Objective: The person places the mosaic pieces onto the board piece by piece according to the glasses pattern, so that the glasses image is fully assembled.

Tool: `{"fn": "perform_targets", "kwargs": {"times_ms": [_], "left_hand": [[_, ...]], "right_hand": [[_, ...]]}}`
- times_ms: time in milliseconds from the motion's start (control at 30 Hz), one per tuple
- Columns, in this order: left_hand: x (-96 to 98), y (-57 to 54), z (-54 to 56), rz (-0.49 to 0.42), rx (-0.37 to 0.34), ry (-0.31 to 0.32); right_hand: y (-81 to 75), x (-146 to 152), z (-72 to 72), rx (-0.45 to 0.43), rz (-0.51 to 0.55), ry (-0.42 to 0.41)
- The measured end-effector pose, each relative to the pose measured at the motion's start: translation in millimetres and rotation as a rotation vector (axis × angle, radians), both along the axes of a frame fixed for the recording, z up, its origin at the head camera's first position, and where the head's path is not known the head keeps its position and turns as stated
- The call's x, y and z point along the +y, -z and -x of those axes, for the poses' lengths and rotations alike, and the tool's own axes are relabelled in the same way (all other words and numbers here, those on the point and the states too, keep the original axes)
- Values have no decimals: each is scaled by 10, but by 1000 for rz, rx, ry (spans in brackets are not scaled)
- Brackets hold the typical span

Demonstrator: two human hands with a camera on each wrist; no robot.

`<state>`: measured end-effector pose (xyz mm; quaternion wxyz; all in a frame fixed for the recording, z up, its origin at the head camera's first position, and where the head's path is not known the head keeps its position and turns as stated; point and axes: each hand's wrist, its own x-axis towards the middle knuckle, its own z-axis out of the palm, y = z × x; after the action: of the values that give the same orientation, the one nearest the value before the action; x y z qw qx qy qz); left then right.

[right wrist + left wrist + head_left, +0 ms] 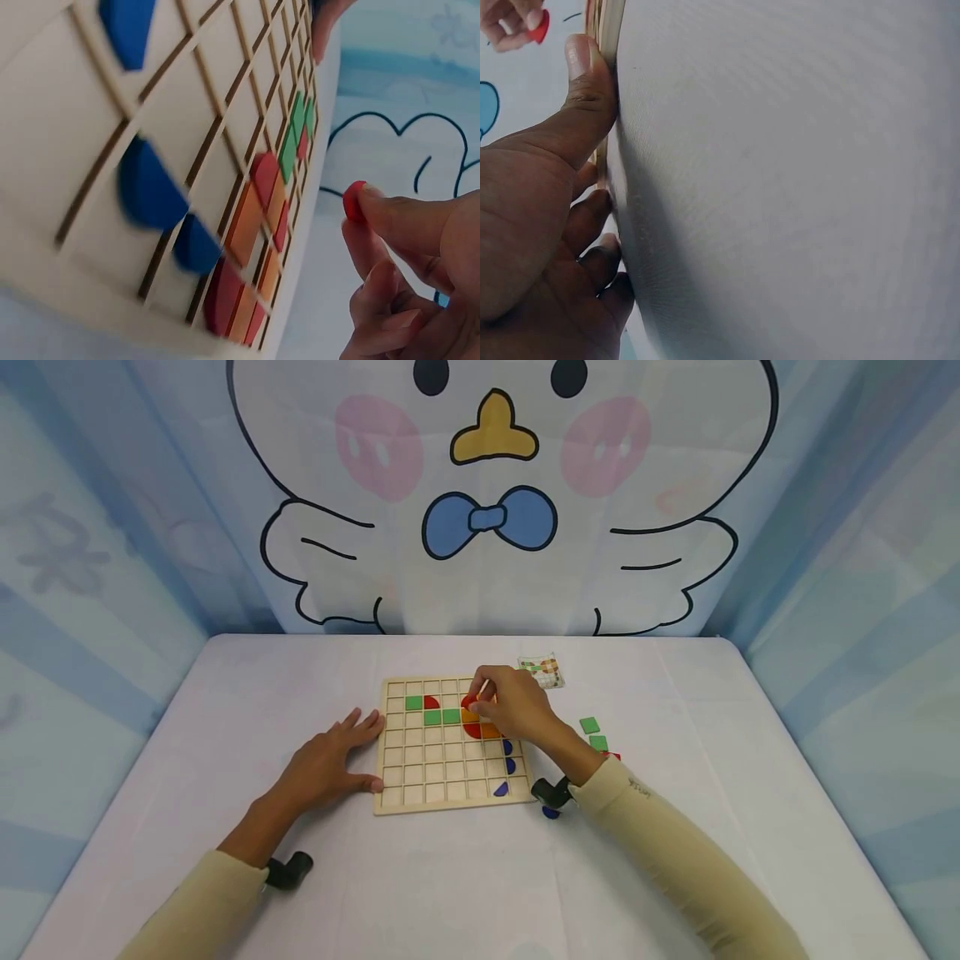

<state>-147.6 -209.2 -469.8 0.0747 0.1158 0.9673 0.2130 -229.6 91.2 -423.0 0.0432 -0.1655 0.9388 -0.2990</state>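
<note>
A small red piece [352, 201] stands on edge at the right hand's fingertips, its longer axis running up and down in the right wrist view and one end jutting just past the thumb; the rest is covered by the fingers, so its full outline cannot be told. It is above the far part of the grid board [450, 809], which lies between the two hands, nearly square and turned slightly, one side facing the left hand. The right hand [513, 702] pinches the piece between thumb and forefinger, the other fingers loosely curled. The left hand [322, 766] is spread wide and grasps nothing, its thumb and fingertips resting along the board's near side. Green tiles [442, 717] sit in the board between the hands, orange tiles [490, 731] beneath the right hand, and blue pieces [510, 766] nearer the person than that hand. Beyond the right hand lies a picture card [551, 674]; loose green tiles [597, 742] lie to the right of its wrist.
</note>
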Motion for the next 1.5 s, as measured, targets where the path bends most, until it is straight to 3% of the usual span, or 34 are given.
{"fn": "perform_targets", "kwargs": {"times_ms": [333, 667, 867, 1167, 1500], "left_hand": [[4, -26, 8, 6, -20, 2], [-12, -28, 5, 0, -18, 5], [-18, -17, 10, 1, -15, 11], [-31, -12, 12, -9, -6, 20], [-29, -11, 11, -13, -11, 13]], "right_hand": [[-21, -411, 39, 17, 35, -116], [-24, -746, 112, -67, 71, -89], [32, -839, 145, -112, 108, -89], [81, -889, 185, -146, 129, -183], [98, -1002, 244, -111, 32, -106]]}}
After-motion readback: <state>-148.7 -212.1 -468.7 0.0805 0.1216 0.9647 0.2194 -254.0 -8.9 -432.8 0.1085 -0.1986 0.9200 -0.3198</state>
